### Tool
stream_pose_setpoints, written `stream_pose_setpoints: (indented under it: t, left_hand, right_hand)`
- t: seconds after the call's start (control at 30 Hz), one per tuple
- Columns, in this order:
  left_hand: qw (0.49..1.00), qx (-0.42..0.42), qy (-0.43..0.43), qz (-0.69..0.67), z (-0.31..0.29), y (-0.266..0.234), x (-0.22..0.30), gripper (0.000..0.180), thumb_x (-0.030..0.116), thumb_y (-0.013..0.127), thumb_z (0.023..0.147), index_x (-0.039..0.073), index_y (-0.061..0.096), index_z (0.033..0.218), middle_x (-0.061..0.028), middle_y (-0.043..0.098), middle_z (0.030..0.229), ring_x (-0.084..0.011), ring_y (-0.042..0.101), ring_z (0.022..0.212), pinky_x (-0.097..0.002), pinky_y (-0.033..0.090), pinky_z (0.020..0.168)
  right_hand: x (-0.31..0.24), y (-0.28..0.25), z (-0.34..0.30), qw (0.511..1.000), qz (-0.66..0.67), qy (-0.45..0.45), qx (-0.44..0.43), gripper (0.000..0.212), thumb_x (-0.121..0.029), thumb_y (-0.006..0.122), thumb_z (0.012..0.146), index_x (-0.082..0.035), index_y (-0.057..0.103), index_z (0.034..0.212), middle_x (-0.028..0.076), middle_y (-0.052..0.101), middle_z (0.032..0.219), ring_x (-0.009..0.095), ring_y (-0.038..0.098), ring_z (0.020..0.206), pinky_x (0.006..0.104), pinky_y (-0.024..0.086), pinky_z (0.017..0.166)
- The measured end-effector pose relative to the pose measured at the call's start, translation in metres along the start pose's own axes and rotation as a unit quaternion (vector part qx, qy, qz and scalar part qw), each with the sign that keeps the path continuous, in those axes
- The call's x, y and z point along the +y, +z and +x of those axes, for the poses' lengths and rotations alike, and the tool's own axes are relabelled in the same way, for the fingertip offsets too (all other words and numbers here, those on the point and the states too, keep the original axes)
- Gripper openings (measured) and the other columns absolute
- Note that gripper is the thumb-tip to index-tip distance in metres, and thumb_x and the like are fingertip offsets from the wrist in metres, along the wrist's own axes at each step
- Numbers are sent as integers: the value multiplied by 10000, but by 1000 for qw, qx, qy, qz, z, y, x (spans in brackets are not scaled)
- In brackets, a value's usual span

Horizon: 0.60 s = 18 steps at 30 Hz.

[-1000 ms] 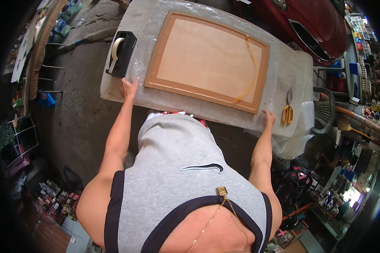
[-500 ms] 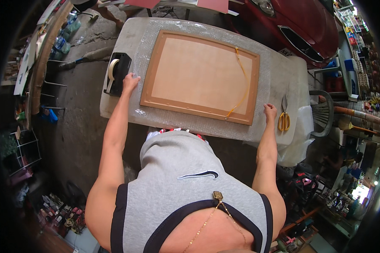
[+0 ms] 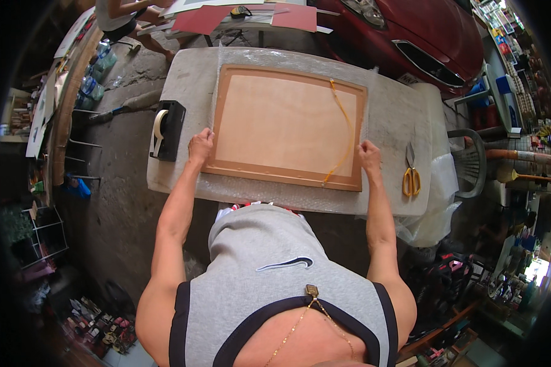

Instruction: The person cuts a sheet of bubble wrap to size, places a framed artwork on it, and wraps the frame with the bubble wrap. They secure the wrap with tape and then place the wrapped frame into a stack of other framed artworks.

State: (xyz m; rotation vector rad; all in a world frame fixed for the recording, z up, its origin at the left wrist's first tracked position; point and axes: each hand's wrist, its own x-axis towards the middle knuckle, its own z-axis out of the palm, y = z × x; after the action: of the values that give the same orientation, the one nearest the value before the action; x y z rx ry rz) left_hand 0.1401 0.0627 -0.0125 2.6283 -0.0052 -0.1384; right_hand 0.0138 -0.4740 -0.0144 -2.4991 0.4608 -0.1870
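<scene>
Head view: left hand [image 3: 200, 145] fingers curled on the 9 o'clock edge of the flat brown wooden picture frame [image 3: 284, 127], right hand [image 3: 368, 153] gripping its 3 o'clock edge, frame lying on clear bubble wrap [image 3: 386, 116] over the table. Risk: uneven pull could skew frame, snag its loose yellow cord [image 3: 343, 131], or nudge yellow-handled scissors [image 3: 411, 174] at 3 o'clock.

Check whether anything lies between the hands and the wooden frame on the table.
Nothing visible does. The left hand rests on the wooden frame at its left edge and the right hand at its right edge. The tape dispenser and the yellow-handled scissors lie outside the hands.
</scene>
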Motion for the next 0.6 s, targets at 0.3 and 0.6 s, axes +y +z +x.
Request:
stream_pose_setpoints:
  t: [0.3,0.6]
  left_hand:
    - [981,0,55,186,-3,34,23,235,133,457,861,43,656,775,-203,648,760,-373,653,725,-459,525,652]
    - [984,19,79,159,-2,26,25,205,116,497,804,28,668,733,-215,644,749,-364,659,721,-437,532,629]
  right_hand:
    - [-29,31,-1,984,-172,9,-33,149,-139,488,828,-71,582,921,180,601,871,387,603,844,477,487,723]
    - [-25,27,1,987,-156,26,-9,238,-219,474,875,-8,582,858,223,617,876,404,592,828,475,473,708]
